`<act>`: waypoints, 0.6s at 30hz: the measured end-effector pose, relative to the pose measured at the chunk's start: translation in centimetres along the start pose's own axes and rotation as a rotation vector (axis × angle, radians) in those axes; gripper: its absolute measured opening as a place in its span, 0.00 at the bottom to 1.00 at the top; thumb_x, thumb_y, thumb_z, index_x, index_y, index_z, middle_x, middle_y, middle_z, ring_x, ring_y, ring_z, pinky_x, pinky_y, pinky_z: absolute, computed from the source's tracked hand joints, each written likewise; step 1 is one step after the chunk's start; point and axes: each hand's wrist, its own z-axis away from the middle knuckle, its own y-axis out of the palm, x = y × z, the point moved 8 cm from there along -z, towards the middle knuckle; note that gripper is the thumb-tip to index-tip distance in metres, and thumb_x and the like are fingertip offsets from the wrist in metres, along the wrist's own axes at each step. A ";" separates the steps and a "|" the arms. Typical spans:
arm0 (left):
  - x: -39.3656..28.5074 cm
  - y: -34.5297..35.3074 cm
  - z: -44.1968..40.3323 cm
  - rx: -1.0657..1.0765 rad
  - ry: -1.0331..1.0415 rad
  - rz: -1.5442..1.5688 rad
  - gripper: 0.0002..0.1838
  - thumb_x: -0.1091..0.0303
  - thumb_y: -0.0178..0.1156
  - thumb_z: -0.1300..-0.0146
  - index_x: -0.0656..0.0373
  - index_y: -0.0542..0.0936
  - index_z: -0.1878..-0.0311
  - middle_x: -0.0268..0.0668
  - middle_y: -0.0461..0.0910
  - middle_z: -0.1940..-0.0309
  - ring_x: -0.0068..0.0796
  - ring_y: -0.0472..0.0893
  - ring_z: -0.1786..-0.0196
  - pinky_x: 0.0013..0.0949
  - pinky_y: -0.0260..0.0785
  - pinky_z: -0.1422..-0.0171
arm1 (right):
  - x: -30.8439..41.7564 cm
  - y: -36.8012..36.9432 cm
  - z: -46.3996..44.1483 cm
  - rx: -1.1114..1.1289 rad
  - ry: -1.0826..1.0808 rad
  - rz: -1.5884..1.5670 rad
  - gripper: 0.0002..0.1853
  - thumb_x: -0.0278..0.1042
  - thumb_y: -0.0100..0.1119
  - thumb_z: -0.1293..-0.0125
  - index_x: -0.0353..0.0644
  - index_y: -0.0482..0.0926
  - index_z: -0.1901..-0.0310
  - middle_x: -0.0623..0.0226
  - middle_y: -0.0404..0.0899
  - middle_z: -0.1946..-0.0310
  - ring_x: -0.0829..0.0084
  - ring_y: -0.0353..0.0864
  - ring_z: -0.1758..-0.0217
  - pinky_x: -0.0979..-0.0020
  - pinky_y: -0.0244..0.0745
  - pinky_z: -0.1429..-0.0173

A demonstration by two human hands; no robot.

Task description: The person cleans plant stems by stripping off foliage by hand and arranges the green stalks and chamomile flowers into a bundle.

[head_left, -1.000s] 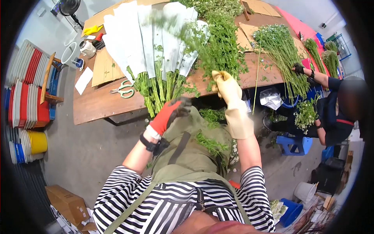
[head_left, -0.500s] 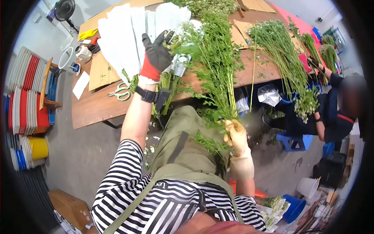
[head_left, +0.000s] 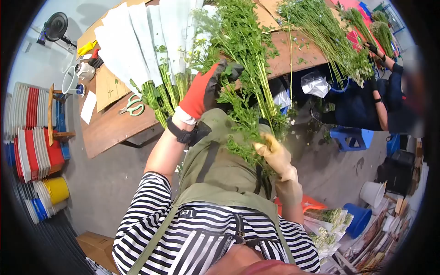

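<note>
My left hand (head_left: 206, 90), in a red and black glove, is closed at the edge of a bunch of leafy green flower stems (head_left: 250, 50), its fingers curled around some of the leaves. Small pale flowers show just above it. My right hand (head_left: 275, 155), in a pale yellow glove, is lower, below the cut stem ends. Its fingers are bent together against a leafy sprig (head_left: 242, 151) over my green apron (head_left: 215, 172). White-wrapped bouquets (head_left: 121, 41) lie fanned on the table to the left, stems toward me.
Green-handled scissors (head_left: 133, 107) lie by the edge of the brown table (head_left: 103, 135). More long stems (head_left: 311, 32) hang off it at the right, where a person (head_left: 389, 98) sits handling flowers. A blue stool (head_left: 350, 137) stands below. Stacked crates (head_left: 39, 153) are at the left.
My left hand has come down and right from the white wrappers to the leafy stems, and its spread fingers have closed. My right hand has dropped slightly. The view has shifted.
</note>
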 end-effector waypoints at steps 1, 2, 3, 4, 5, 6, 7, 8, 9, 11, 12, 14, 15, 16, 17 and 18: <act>-0.3 0.5 0.2 0.005 -0.031 -0.045 0.29 0.79 0.50 0.31 0.53 0.68 0.26 0.36 0.85 0.49 0.33 0.83 0.60 0.38 0.68 0.35 | 2.3 -0.1 -0.1 -0.091 -0.203 0.083 0.30 0.35 0.71 0.35 0.38 0.73 0.33 0.59 0.84 0.47 0.68 0.86 0.52 0.69 0.82 0.48; -0.7 1.1 0.4 0.011 -0.062 -0.090 0.30 0.80 0.49 0.32 0.53 0.68 0.26 0.34 0.86 0.51 0.34 0.83 0.63 0.38 0.68 0.35 | 5.1 -0.1 0.0 -0.140 -0.289 0.122 0.35 0.34 0.73 0.39 0.38 0.71 0.31 0.57 0.82 0.43 0.65 0.84 0.47 0.67 0.79 0.42; -0.9 1.9 0.7 0.069 -0.074 -0.186 0.31 0.79 0.51 0.33 0.52 0.68 0.26 0.35 0.85 0.48 0.35 0.85 0.59 0.36 0.70 0.37 | 8.1 -0.1 0.0 -0.188 -0.376 0.165 0.40 0.34 0.76 0.42 0.39 0.68 0.29 0.55 0.80 0.39 0.61 0.83 0.42 0.64 0.77 0.36; -1.3 2.4 0.9 0.123 -0.085 -0.283 0.32 0.77 0.54 0.34 0.52 0.68 0.26 0.36 0.84 0.44 0.36 0.86 0.54 0.35 0.71 0.39 | 10.6 0.2 0.1 -0.257 -0.549 0.231 0.40 0.35 0.76 0.42 0.39 0.69 0.29 0.52 0.80 0.40 0.58 0.83 0.41 0.63 0.77 0.36; -0.9 3.1 1.1 0.119 -0.096 -0.263 0.32 0.76 0.55 0.34 0.51 0.68 0.26 0.35 0.84 0.45 0.35 0.85 0.55 0.35 0.70 0.38 | 13.0 0.5 0.1 -0.322 -0.725 0.299 0.40 0.35 0.76 0.42 0.39 0.69 0.29 0.49 0.80 0.42 0.55 0.83 0.41 0.62 0.77 0.36; -0.5 3.8 1.3 0.115 -0.108 -0.243 0.31 0.75 0.56 0.34 0.50 0.68 0.26 0.34 0.84 0.46 0.34 0.85 0.56 0.35 0.69 0.37 | 15.1 1.2 -0.5 -0.296 -0.774 0.438 0.36 0.36 0.74 0.41 0.36 0.71 0.32 0.46 0.81 0.45 0.52 0.84 0.46 0.61 0.80 0.41; -0.1 4.5 1.5 0.110 -0.119 -0.224 0.31 0.73 0.57 0.33 0.49 0.68 0.26 0.33 0.84 0.47 0.32 0.85 0.57 0.35 0.67 0.36 | 17.2 1.8 -1.1 -0.274 -0.830 0.572 0.32 0.36 0.72 0.39 0.33 0.73 0.36 0.43 0.81 0.48 0.48 0.85 0.51 0.60 0.82 0.46; 0.1 4.9 2.1 0.057 -0.095 -0.189 0.31 0.72 0.57 0.33 0.49 0.68 0.26 0.32 0.84 0.48 0.30 0.84 0.58 0.34 0.67 0.36 | 17.0 2.8 -1.8 -0.324 -0.930 0.681 0.24 0.35 0.70 0.38 0.33 0.77 0.44 0.47 0.83 0.55 0.50 0.85 0.59 0.60 0.82 0.55; 0.1 4.7 2.6 0.002 -0.071 -0.157 0.31 0.72 0.58 0.32 0.49 0.68 0.26 0.31 0.84 0.50 0.28 0.83 0.59 0.34 0.67 0.36 | 16.1 3.9 -2.2 -0.374 -1.032 0.788 0.16 0.35 0.69 0.38 0.33 0.81 0.53 0.50 0.85 0.62 0.52 0.86 0.67 0.59 0.82 0.63; -0.5 3.0 2.2 -0.116 -0.197 0.052 0.23 0.66 0.57 0.27 0.56 0.74 0.31 0.34 0.85 0.49 0.26 0.81 0.55 0.31 0.69 0.40 | 14.0 4.6 -2.4 -0.238 -0.923 0.738 0.11 0.20 0.69 0.45 0.40 0.77 0.62 0.64 0.77 0.75 0.60 0.76 0.78 0.61 0.67 0.77; 0.1 3.0 1.9 -0.198 -0.425 0.536 0.21 0.65 0.56 0.26 0.58 0.75 0.33 0.36 0.84 0.48 0.27 0.81 0.53 0.30 0.69 0.39 | 13.8 4.5 -1.8 -0.209 -1.004 0.770 0.10 0.20 0.68 0.44 0.41 0.77 0.64 0.66 0.77 0.76 0.62 0.75 0.78 0.62 0.66 0.76; -1.3 1.6 1.2 -0.311 -0.498 0.945 0.20 0.59 0.51 0.21 0.65 0.80 0.42 0.39 0.84 0.49 0.25 0.78 0.50 0.28 0.66 0.39 | 13.1 4.4 -0.1 -0.339 -1.078 0.945 0.09 0.21 0.68 0.42 0.41 0.78 0.63 0.71 0.78 0.76 0.67 0.75 0.76 0.65 0.66 0.71; -0.1 0.3 1.0 -0.312 -0.491 0.852 0.21 0.55 0.51 0.22 0.63 0.81 0.43 0.35 0.81 0.54 0.23 0.76 0.54 0.29 0.67 0.45 | 12.4 3.4 0.2 -0.266 -0.938 0.854 0.09 0.22 0.68 0.40 0.40 0.80 0.60 0.71 0.81 0.72 0.68 0.78 0.72 0.65 0.68 0.67; 1.1 -1.0 0.7 -0.314 -0.486 0.758 0.22 0.52 0.51 0.22 0.61 0.82 0.45 0.31 0.78 0.58 0.21 0.74 0.57 0.30 0.69 0.50 | 9.5 2.6 0.6 -0.307 -0.938 0.874 0.11 0.23 0.69 0.41 0.39 0.80 0.57 0.70 0.83 0.69 0.68 0.78 0.72 0.65 0.69 0.67; 1.6 -1.8 0.5 -0.306 -0.385 0.677 0.21 0.47 0.54 0.24 0.55 0.84 0.45 0.25 0.74 0.65 0.21 0.72 0.63 0.36 0.72 0.61 | 6.7 1.7 0.7 -0.345 -0.940 0.896 0.13 0.24 0.70 0.41 0.39 0.81 0.55 0.69 0.85 0.67 0.67 0.79 0.71 0.64 0.70 0.66; 0.6 -1.4 0.8 -0.257 -0.481 0.732 0.22 0.47 0.54 0.24 0.54 0.83 0.44 0.26 0.75 0.62 0.21 0.73 0.59 0.38 0.73 0.57 | 5.7 0.6 0.7 -0.346 -0.850 0.854 0.14 0.26 0.72 0.42 0.38 0.81 0.54 0.69 0.86 0.65 0.65 0.80 0.70 0.64 0.72 0.64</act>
